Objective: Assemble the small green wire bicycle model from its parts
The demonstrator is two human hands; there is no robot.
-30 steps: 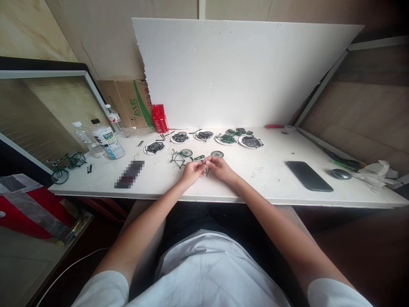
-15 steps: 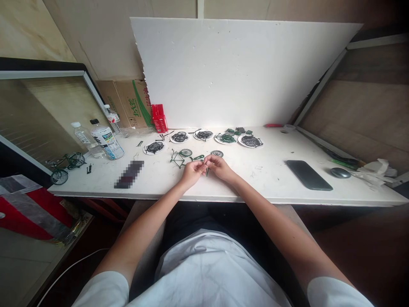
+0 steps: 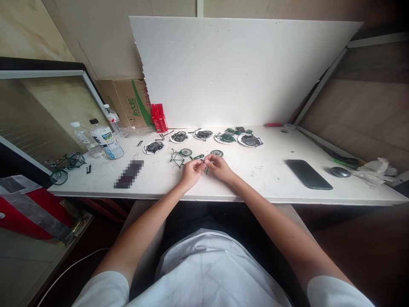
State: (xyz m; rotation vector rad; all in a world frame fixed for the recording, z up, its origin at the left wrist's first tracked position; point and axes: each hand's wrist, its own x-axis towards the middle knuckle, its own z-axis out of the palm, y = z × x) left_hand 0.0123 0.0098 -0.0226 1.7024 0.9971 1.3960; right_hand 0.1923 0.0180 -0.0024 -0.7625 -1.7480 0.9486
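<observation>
My left hand [image 3: 192, 172] and my right hand [image 3: 219, 167] meet fingertip to fingertip above the white table, both pinched on a small dark green part [image 3: 207, 170] that pokes out below the fingers. Most of that part is hidden. A green toy bicycle frame [image 3: 177, 158] lies just left of my left hand, with a spoked wheel [image 3: 185, 152] beside it. Behind the fingers are a small green piece [image 3: 198, 157] and another wheel [image 3: 217, 153].
Behind the hands, white plates [image 3: 227, 142] hold dark and green parts. An assembled toy bicycle [image 3: 67, 166] and bottles [image 3: 108, 143] stand at the left. A black phone-like slab [image 3: 309, 174], a mouse [image 3: 340, 172] and crumpled tissue [image 3: 377, 169] lie at the right.
The fingers and the small part between them have shifted very slightly. The objects on the table have not moved.
</observation>
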